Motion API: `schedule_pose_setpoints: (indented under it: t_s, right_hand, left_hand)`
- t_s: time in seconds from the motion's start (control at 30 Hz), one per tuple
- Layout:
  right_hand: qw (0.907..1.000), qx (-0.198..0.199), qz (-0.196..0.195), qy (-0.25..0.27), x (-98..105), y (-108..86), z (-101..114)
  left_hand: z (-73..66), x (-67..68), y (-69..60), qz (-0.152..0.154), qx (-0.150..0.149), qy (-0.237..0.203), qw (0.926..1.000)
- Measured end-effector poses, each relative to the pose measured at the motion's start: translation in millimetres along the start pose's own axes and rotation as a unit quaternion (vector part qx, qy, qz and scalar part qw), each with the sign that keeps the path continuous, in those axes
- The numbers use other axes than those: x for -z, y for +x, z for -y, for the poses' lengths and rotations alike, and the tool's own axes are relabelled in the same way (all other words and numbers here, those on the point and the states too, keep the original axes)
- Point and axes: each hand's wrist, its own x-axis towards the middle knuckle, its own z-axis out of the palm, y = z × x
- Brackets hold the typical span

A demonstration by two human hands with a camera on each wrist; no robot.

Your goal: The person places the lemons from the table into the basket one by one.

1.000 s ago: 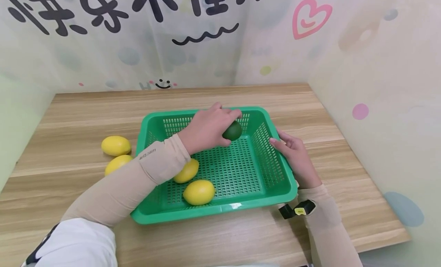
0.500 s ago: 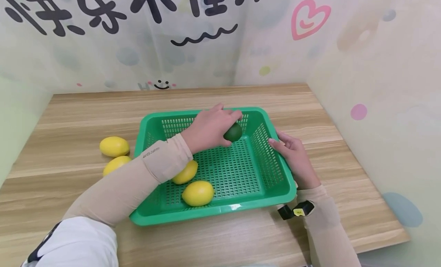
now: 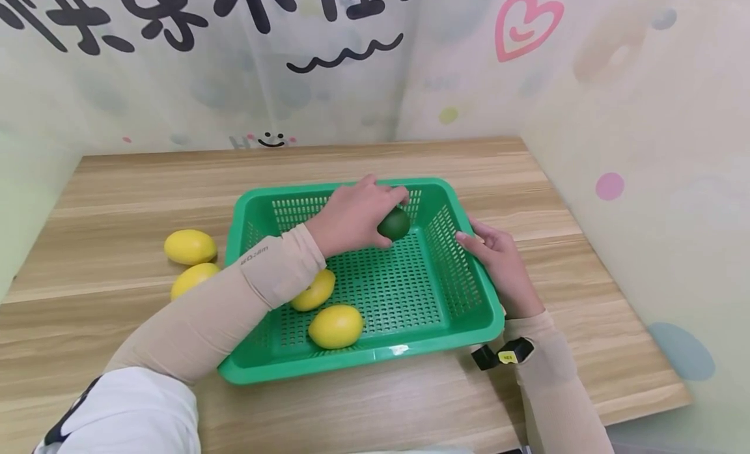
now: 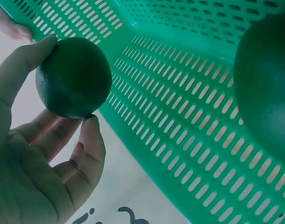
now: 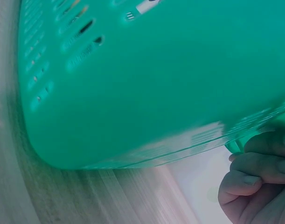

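Note:
My left hand (image 3: pixel 354 219) pinches a dark green round fruit (image 3: pixel 394 224) between thumb and fingertips, over the far part of a green plastic basket (image 3: pixel 375 357). In the left wrist view the fingertips touch the fruit's sides; its exact kind is unclear. Another large dark green rounded thing (image 4: pixel 268 88) shows at that view's right edge. My right hand (image 3: pixel 500 265) grips the basket's right rim, thumb on top and fingers outside. Two lemons, a front one (image 3: pixel 336 326) and one partly behind the left forearm (image 3: pixel 314 291), lie in the basket.
Left of the basket, two more lemons lie on the wooden table (image 3: pixel 129 200): a far one (image 3: pixel 190 247) and a nearer one (image 3: pixel 191 279) partly covered by the left sleeve. Printed walls stand behind and to the right. A black band (image 3: pixel 504 355) circles the right wrist.
The head view has shifted slightly. Both hands, the green fruit, the basket and the lemons keep their places relative to each other.

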Motion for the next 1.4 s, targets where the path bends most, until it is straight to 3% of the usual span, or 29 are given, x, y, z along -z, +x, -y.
schedule_pose_setpoints:
  t_s: [0.47, 1.4]
  right_hand:
    - [1.0, -0.002, 0.005, 0.003, 0.2, 1.5, 2.8]
    - [1.0, -0.002, 0.005, 0.001, 0.9, 3.3, 4.1]
  left_hand:
    - [6.5, -2.6, 2.8, 0.027, 0.006, -0.016, 0.9995]
    - [15.0, -8.3, 5.1, 0.046, 0.017, -0.03, 0.9983]
